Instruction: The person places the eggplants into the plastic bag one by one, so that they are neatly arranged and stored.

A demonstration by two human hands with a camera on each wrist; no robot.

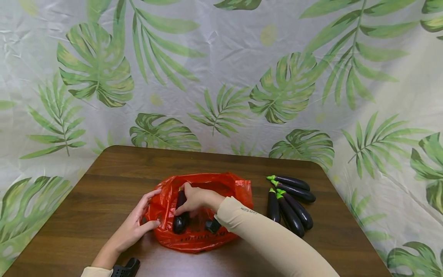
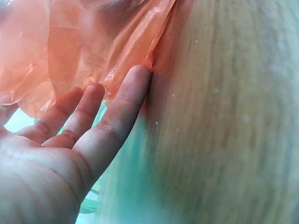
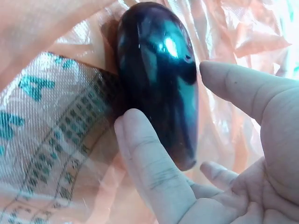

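A red plastic bag (image 1: 204, 246) lies with its mouth spread on the table. Inside it is a dark, glossy eggplant (image 3: 159, 79). My right hand (image 1: 197, 198) reaches into the bag, its fingers spread to either side of this eggplant. In the right wrist view one fingertip (image 3: 133, 121) overlaps the eggplant's side, while the thumb (image 3: 229, 84) is right at the opposite edge. My left hand (image 1: 129, 231) is at the bag's left side. Its straight fingers (image 2: 117, 112) rest against the plastic in the left wrist view.
Several eggplants (image 1: 294, 207) with bright green stems lie in a group on the brown wooden table (image 1: 114, 184), right of the bag. A leaf-patterned curtain (image 1: 221, 77) hangs behind the table. Printed lettering (image 3: 37, 86) marks the bag.
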